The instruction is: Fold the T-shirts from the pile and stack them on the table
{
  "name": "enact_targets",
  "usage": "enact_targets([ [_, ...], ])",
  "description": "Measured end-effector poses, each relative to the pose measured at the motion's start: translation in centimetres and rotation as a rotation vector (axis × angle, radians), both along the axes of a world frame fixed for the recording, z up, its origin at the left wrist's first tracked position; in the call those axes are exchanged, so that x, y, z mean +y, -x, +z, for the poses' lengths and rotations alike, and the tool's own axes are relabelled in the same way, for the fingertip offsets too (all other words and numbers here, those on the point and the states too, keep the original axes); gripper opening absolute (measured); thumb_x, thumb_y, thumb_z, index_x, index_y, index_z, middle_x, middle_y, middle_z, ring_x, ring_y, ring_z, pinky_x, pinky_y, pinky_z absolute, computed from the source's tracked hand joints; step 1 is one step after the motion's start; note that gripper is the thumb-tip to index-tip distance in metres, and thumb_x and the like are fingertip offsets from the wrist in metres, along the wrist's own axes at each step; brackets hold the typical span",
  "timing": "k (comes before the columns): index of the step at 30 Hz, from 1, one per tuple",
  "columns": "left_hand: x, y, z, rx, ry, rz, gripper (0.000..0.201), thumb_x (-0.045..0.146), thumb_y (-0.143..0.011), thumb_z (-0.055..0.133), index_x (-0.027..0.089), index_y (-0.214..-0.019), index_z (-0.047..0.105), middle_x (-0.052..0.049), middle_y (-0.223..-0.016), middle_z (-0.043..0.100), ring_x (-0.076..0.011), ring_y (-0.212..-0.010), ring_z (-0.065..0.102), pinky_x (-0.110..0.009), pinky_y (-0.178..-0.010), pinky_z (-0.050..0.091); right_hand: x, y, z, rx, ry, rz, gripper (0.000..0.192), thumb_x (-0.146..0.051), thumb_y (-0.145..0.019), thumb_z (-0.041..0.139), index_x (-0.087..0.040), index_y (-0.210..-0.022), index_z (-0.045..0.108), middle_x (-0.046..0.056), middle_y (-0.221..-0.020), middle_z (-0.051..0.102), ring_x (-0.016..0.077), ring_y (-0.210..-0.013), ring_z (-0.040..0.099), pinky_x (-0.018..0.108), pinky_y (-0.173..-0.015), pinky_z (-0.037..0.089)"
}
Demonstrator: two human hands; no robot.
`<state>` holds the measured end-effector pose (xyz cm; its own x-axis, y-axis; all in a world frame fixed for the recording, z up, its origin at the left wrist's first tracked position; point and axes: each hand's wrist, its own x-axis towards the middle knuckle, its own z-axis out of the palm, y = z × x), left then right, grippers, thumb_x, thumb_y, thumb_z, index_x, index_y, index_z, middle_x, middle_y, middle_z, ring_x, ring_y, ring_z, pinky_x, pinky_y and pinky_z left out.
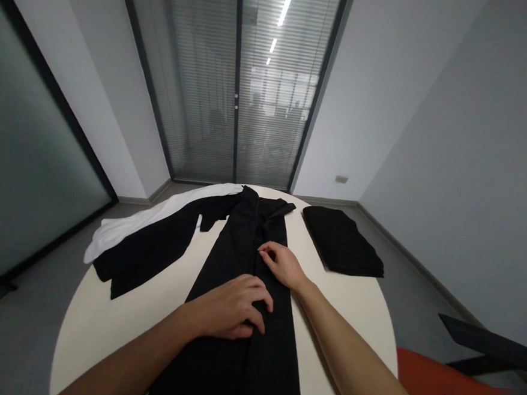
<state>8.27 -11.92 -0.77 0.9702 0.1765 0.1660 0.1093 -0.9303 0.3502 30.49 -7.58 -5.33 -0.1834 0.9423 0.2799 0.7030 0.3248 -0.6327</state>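
Black trousers (216, 362) lie lengthwise over the middle of the table, the waist end at the far side and the legs running toward me. My left hand (238, 307) rests palm down across the legs, its fingers apart and slightly bent on the cloth. Farther up, my right hand (281, 264) has thumb and forefinger brought together at a fold near the middle of the trousers, seemingly pinching the fabric. The waist end is partly bunched.
Black garments (156, 244) and a white garment (154, 214) lie along the table's left edge. A folded black stack of cloth (344, 242) sits at the right. The round table (100, 336) is pale. A red chair seat (426, 380) stands at lower right; glass panels (198, 96) rise beyond.
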Motion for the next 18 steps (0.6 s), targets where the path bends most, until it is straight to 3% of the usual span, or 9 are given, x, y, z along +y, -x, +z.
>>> enact_targets([
  [4,-0.4,0.4,0.3,0.030,0.187,0.035,0.015,0.014,-0.080,0.074,0.027,-0.087,0.073,0.003,-0.096,0.072,-0.0194,-0.102,0.060,-0.035,-0.098,0.042,0.0,-0.1,-0.5,-0.022,-0.036,0.045,0.017,-0.026,-0.096,0.056,-0.022,-0.106,0.069,0.002,-0.098,0.070,0.0162,-0.090,0.064,0.028,-0.082,0.047],
  [7,-0.3,0.7,0.3,0.101,0.246,0.074,0.011,0.018,-0.077,0.076,0.026,-0.083,0.072,0.003,-0.093,0.071,-0.0189,-0.098,0.062,-0.038,-0.106,0.039,-0.1,-0.2,-0.4,-0.095,-0.045,0.063,0.023,-0.024,-0.097,0.055,-0.024,-0.116,0.068,0.002,-0.096,0.068,0.0158,-0.087,0.064,0.028,-0.082,0.047],
  [10,-0.2,0.7,0.5,0.249,0.284,0.103,0.011,0.019,-0.075,0.077,0.024,-0.083,0.071,0.003,-0.093,0.068,-0.0191,-0.097,0.062,-0.038,-0.105,0.040,-0.2,-0.2,0.0,-0.234,-0.065,0.102,0.023,-0.023,-0.097,0.054,-0.024,-0.113,0.070,0.003,-0.097,0.067,0.0162,-0.088,0.063,0.027,-0.082,0.045],
  [14,-0.1,0.6,0.6,0.355,0.371,0.079,0.020,0.012,-0.068,0.077,0.022,-0.084,0.070,0.004,-0.086,0.064,-0.0151,-0.083,0.061,-0.028,-0.086,0.046,-0.4,0.3,0.7,-0.336,-0.049,0.109,0.020,-0.020,-0.096,0.052,-0.021,-0.106,0.068,0.004,-0.099,0.068,0.0163,-0.088,0.064,0.025,-0.077,0.042],
  [18,-0.6,0.3,-0.1,0.392,0.573,0.020,0.023,0.006,-0.065,0.077,0.020,-0.082,0.068,0.006,-0.078,0.058,-0.0099,-0.068,0.055,-0.019,-0.061,0.041,-0.8,0.7,1.6,-0.373,0.078,0.106,0.018,-0.022,-0.091,0.055,-0.022,-0.105,0.066,0.002,-0.086,0.070,0.0162,-0.078,0.064,0.025,-0.069,0.039],
])
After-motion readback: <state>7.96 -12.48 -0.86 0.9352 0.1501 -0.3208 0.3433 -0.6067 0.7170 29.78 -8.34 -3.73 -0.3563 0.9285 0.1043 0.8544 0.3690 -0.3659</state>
